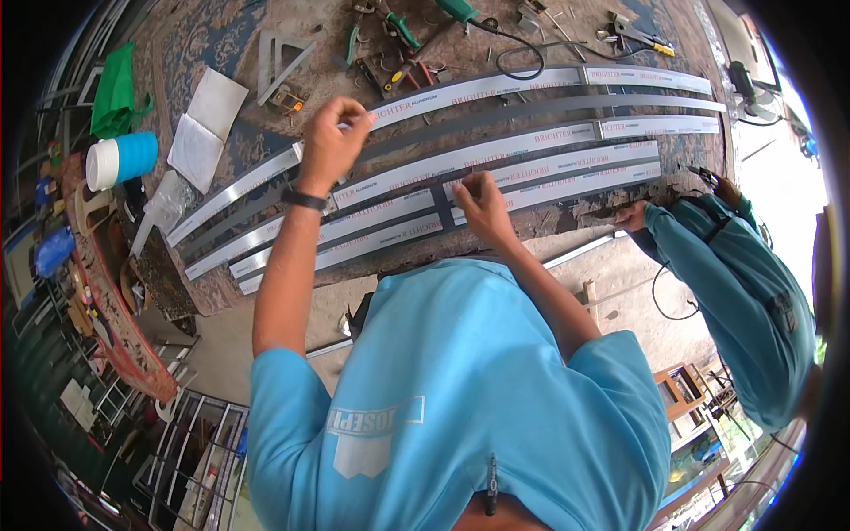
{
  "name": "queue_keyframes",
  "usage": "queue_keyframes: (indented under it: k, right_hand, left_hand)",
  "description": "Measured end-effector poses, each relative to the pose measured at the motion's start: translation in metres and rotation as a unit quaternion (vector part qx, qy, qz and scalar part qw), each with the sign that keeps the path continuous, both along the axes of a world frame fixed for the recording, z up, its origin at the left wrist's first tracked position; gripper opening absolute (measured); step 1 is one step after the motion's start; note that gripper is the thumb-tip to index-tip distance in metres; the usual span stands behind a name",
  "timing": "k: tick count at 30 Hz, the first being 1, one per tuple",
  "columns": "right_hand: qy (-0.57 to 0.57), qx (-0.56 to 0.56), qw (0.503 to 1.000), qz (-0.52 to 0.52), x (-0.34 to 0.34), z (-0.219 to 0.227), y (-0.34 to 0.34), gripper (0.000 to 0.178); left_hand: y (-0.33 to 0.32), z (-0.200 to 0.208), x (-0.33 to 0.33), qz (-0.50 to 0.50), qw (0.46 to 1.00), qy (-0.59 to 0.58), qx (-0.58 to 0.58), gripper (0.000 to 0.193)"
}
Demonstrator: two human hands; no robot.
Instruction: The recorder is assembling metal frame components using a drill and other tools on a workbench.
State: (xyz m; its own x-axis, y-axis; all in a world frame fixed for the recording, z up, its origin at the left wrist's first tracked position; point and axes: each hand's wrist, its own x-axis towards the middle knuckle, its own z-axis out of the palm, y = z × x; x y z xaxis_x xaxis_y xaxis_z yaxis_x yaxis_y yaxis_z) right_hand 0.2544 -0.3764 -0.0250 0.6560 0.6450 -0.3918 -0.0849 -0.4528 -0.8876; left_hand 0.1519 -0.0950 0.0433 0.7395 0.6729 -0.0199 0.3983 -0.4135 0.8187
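Note:
Several long aluminium profiles (522, 142) in printed white film lie side by side across a carpet-covered table (208, 53), with a bare dark-grey profile (425, 128) among them. My left hand (335, 146), a dark band on its wrist, is raised over the far profiles. Its thumb and fingers are pinched together near the farthest film-covered profile (460, 96); anything between them is too small to tell. Curled above the nearer profiles, my right hand (482, 211) is beside a short dark crosspiece (440, 205). Its fingertips are closed, and what they hold, if anything, is hidden.
Another person in a teal sleeve (708, 257) stands at the right, one hand (630, 216) at the table edge. Beyond the profiles lie a set square (282, 66), pliers (637, 35) and a corded green tool (458, 11). Papers (208, 124) and a blue-white jug (124, 159) are left.

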Motion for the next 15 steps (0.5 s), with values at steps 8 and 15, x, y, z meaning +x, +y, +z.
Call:
queue_keyframes:
  k: [8,15]
  right_hand:
    - [-0.250,-0.054,0.966,0.031,-0.025,0.009,0.006,0.026]
    - [-0.223,-0.033,0.973,0.045,-0.028,-0.005,-0.006,0.023]
  left_hand:
    - [-0.069,-0.005,-0.081,-0.055,0.995,-0.002,-0.082,0.016]
    - [-0.064,-0.012,-0.118,-0.056,0.993,0.029,-0.101,0.017]
